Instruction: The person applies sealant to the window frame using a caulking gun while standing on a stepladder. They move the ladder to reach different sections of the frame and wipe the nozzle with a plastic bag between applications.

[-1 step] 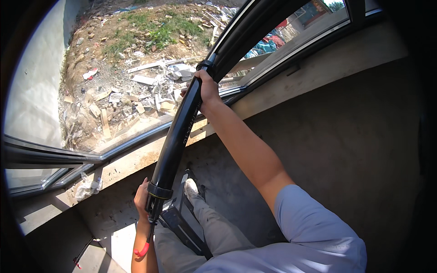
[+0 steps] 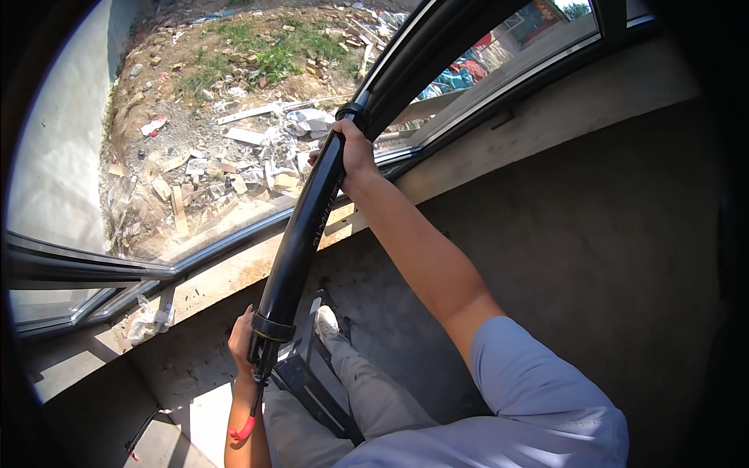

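A long black caulking gun runs diagonally from low left up to the window. My right hand is wrapped round its barrel just below the front collar. The gun's tip meets the dark upright window frame, where a light line runs along the frame's edge. Down at the rear end, my left hand is closed round the handle; its fingers are partly hidden behind the gun. A rod with a red hooked end sticks out from the back, over my left forearm.
Below the window runs a concrete sill with crumpled clear plastic on it. A dark stepladder stands between my legs. Outside the glass lies rubble-strewn ground. A pale panel is at the lower left.
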`<state>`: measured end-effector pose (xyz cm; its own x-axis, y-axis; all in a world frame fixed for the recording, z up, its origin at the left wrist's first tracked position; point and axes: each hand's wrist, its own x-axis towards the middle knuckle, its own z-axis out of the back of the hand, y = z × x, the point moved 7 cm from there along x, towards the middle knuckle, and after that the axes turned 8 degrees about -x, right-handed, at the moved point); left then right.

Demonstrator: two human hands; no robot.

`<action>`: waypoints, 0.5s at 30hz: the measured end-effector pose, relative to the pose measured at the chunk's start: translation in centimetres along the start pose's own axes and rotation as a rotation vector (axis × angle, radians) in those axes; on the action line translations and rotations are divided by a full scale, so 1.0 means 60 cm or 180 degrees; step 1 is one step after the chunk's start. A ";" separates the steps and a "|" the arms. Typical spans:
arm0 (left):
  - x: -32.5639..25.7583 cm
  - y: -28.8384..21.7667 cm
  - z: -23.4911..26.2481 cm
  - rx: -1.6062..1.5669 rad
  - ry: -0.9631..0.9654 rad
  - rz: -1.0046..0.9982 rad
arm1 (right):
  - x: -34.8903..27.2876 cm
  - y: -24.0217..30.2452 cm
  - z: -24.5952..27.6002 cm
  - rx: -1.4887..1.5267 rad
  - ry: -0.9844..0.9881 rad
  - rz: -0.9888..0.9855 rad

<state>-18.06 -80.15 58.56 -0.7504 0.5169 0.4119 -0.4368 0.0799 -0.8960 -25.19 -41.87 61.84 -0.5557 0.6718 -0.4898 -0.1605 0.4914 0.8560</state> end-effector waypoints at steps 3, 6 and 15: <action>0.001 0.005 -0.002 0.0032 0.0089 0.0008 | 0.008 -0.020 0.005 -0.0131 -0.0066 -0.0221; -0.001 0.010 0.000 0.0108 0.0084 0.0114 | 0.020 -0.028 0.006 -0.0116 -0.0089 -0.0273; -0.034 0.056 -0.007 0.0106 0.0077 0.0294 | 0.062 -0.105 0.026 -0.0049 -0.0044 -0.0394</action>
<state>-17.81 -80.55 54.65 -0.7762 0.5414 0.3233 -0.3828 0.0028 -0.9238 -24.96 -41.61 54.36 -0.5196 0.6142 -0.5939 -0.2396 0.5625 0.7913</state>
